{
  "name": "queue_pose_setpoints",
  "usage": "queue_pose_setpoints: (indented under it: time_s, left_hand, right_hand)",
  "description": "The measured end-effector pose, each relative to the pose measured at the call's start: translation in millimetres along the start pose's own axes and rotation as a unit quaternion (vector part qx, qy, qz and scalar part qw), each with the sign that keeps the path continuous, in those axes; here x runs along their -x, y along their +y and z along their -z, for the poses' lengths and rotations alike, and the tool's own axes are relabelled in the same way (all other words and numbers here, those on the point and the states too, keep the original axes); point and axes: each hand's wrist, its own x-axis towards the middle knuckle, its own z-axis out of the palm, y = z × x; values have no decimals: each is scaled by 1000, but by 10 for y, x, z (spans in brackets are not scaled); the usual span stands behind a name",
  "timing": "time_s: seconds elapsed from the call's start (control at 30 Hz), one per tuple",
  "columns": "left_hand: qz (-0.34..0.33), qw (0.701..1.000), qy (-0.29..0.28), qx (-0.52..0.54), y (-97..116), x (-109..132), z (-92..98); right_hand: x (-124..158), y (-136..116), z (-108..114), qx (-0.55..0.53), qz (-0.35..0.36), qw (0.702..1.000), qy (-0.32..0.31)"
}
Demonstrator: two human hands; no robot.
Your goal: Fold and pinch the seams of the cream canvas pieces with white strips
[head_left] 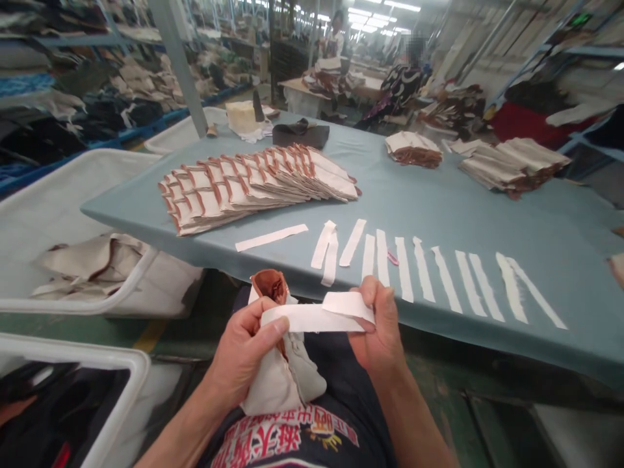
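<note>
My left hand (pixel 244 354) grips a bundle of cream fabric pieces with a brown lining (pixel 277 377), held upright over my lap. A white strip (pixel 316 316) stretches across the bundle's top between both hands. My right hand (pixel 377 325) pinches the strip's folded right end between thumb and fingers. Both hands sit just below the near edge of the blue-grey table (pixel 439 201).
Several white strips (pixel 439 273) lie in a row along the table's near edge. A fanned stack of cream and brown pieces (pixel 253 185) lies at the left, with more stacks (pixel 511 166) further right. White bins (pixel 58 221) stand to my left. A person sits beyond the table.
</note>
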Motion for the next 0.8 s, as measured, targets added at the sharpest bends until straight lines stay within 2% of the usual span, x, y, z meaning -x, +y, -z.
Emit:
queue_pose_setpoints:
  time_s: [0.13,0.2,0.3,0.4,0.47,0.53,0.6,0.7,0.8]
  left_hand:
    - [-35,998,13,-53,10,-41,7]
    - [-50,995,9,-88,19,-40,-1]
    - [-38,993,-4,-115,38,-39,-28]
    - [-2,995,-11,-98,47,-66,-59]
    - [22,996,-15,-86,49,-97,-78]
    - [41,995,-28,-87,58,-128,-98]
    - [49,992,-46,-106,81,-150,-125]
    - [30,983,-65,-171,148,-161,-178]
    - [-8,966,-76,-245,232,-154,-223]
  right_hand:
    - [146,58,296,28,-24,999,37]
    - [289,91,471,71,-64,994,47]
    - [530,101,677,170,-100,976,95]
    - [670,58,794,272,-126,953,55]
    - [672,14,833,360,-135,923,28]
    - [620,-37,826,448,-97,888,40]
    - [540,-91,748,486,-20,872,59]
    - [387,-156,497,447,47,893,16]
    - [209,-153,220,380,24,921,-80]
